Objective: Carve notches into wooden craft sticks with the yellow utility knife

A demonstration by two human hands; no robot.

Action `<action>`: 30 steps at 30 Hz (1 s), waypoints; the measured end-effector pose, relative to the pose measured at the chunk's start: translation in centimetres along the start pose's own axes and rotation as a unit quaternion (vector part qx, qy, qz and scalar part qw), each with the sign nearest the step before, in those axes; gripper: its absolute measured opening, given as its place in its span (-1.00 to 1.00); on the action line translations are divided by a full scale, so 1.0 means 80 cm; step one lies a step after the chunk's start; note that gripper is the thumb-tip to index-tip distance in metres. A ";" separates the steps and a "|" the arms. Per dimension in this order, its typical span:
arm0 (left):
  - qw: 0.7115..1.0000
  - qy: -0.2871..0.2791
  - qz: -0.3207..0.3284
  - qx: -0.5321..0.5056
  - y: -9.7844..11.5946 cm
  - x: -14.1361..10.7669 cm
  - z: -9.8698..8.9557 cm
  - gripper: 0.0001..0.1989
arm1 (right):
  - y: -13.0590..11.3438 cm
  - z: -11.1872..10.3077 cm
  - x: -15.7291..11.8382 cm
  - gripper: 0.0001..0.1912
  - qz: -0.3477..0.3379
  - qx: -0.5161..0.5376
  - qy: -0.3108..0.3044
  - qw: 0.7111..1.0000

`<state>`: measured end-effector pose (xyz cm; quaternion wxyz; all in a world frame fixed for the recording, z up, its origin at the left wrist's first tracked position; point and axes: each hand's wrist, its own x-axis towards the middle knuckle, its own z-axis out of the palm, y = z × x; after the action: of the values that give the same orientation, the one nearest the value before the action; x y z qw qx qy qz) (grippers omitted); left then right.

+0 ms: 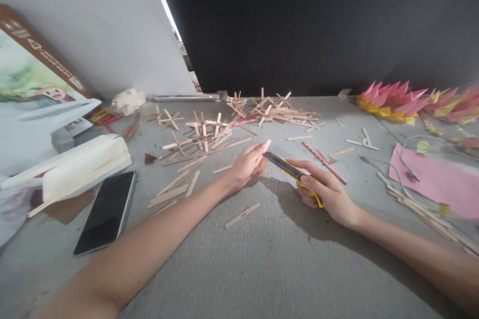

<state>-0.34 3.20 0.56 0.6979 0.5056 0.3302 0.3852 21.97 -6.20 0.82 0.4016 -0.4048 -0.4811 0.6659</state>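
My left hand (250, 165) pinches a wooden craft stick (267, 146), whose rounded tip sticks up past the fingers. To its right, my right hand (322, 190) is wrapped round a yellow and black utility knife (294, 171). The knife's tip is at the fingers of my left hand, beside the stick; whether blade and stick touch is too small to tell. A single stick (242, 216) with a small slot in its middle lies on the grey surface below my hands. Behind them is a pile of loose and crossed sticks (295, 113).
A phone (106, 213) and a white wrapper (88, 164) lie at left. Pink-and-yellow folded paper pieces (394, 102) are at back right, near a pink sheet (430, 182), a cable and several sticks (419, 209). A striped straw (325, 162) lies behind my right hand.
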 end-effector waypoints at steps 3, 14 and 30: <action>1.000 -0.003 -0.009 -0.022 0.001 -0.001 0.001 -0.68 | 0.000 0.000 -0.001 -0.40 0.000 0.006 -0.001 1.000; 0.997 -0.018 -0.024 -0.068 -0.005 0.000 -0.001 -0.66 | 0.001 0.000 0.001 -0.40 0.016 0.028 0.002 0.999; 0.999 0.044 -0.001 -0.014 -0.010 0.002 0.007 -0.57 | -0.006 0.002 0.004 -0.41 0.044 0.089 0.023 0.995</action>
<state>0.35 2.91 -0.09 0.6900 0.4778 0.3557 0.4111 21.76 -5.88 1.27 0.4169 -0.4032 -0.3922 0.7140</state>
